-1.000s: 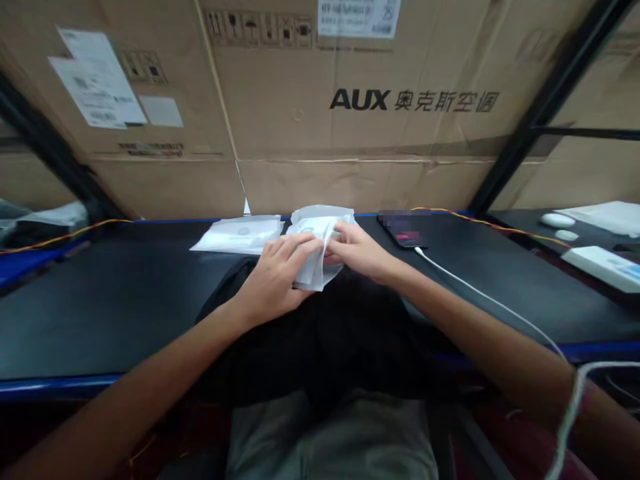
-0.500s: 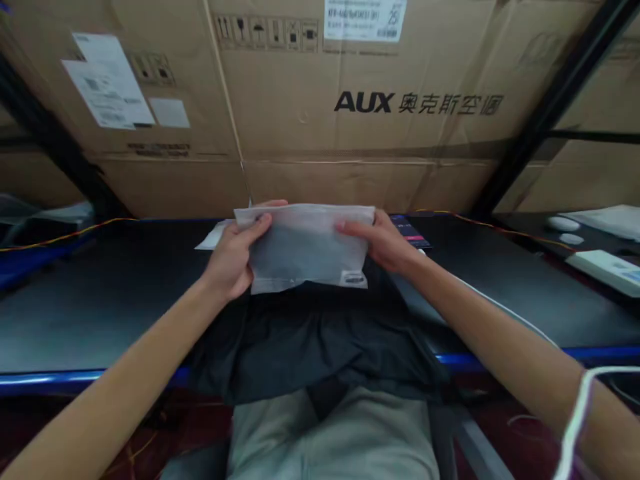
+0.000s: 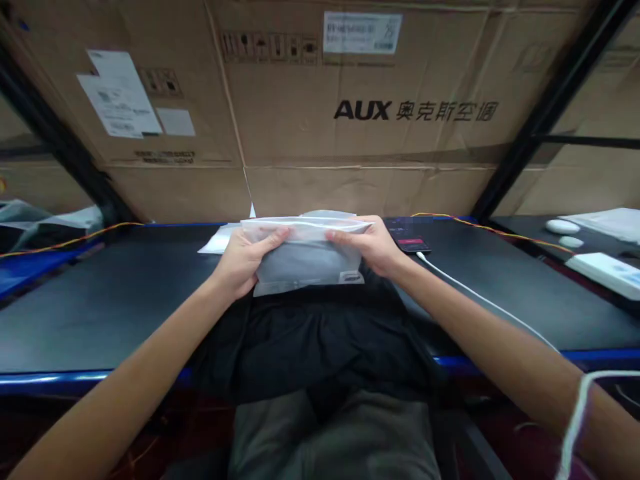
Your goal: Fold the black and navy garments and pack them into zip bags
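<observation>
A frosted translucent plastic bag (image 3: 310,263) is held up between my two hands, with something dark grey inside that I cannot make out. My left hand (image 3: 243,260) grips its left side, thumb on the near face. On the right side my right hand (image 3: 373,247) pinches it the same way, and the fingers behind are hidden. The bag's upper edge gapes, with a back layer showing above the front one. A small printed mark sits at its lower right corner. Below the bag lies black fabric (image 3: 320,340), at the table's front edge and over my lap.
Behind the dark table (image 3: 125,300) stands a large cardboard box (image 3: 290,127) between black posts. A phone (image 3: 410,237) with a white cable (image 3: 480,293) lies to the right, near a white power strip (image 3: 605,273). White paper (image 3: 217,240) lies left of the bag.
The bag's top edge has parted, and a back layer now rises above the front. Both thumbs have shifted slightly inward across the bag. The view has tilted a little upward.
</observation>
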Tool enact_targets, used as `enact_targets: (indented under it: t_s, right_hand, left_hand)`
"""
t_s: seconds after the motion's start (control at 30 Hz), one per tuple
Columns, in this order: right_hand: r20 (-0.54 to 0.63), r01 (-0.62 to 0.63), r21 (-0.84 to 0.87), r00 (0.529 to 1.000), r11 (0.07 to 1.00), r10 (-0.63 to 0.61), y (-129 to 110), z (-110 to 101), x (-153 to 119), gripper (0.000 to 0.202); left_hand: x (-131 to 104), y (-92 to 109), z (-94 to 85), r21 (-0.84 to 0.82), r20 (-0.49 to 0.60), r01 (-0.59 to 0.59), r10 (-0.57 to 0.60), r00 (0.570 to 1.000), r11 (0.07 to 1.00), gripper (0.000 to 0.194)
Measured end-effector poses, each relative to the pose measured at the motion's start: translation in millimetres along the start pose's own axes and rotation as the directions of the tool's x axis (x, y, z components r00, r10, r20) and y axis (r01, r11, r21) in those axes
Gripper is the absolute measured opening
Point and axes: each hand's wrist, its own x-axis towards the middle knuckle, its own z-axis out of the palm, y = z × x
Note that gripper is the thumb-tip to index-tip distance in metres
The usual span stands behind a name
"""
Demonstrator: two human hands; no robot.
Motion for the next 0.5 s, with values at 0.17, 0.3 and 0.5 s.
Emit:
enact_targets:
  t_s: [0.17,0.3,0.5]
  right_hand:
    - [0.184,-0.199,0.146,0.968,0.969,0.171,6,0,-4,0.045]
    - [0.123,-0.224,0.097,0.97,0.97,0.212,18,-4,-1,0.049]
    - [-0.071,-0.305,0.125,0.947,0.944,0.315,26,-17,10,0.035]
  left_hand:
    - [3,-4,-1.4,0.023,-0.093,0.014,-0.012,0.996,1.0,0.043]
    - [9,-12,-3.7,0.033,0.023,0.148,-0.149,0.989,0.988,0.044]
    - [10,-20,-5.3,0.067,0.183,0.3,-0.308,0.934,0.951,0.036]
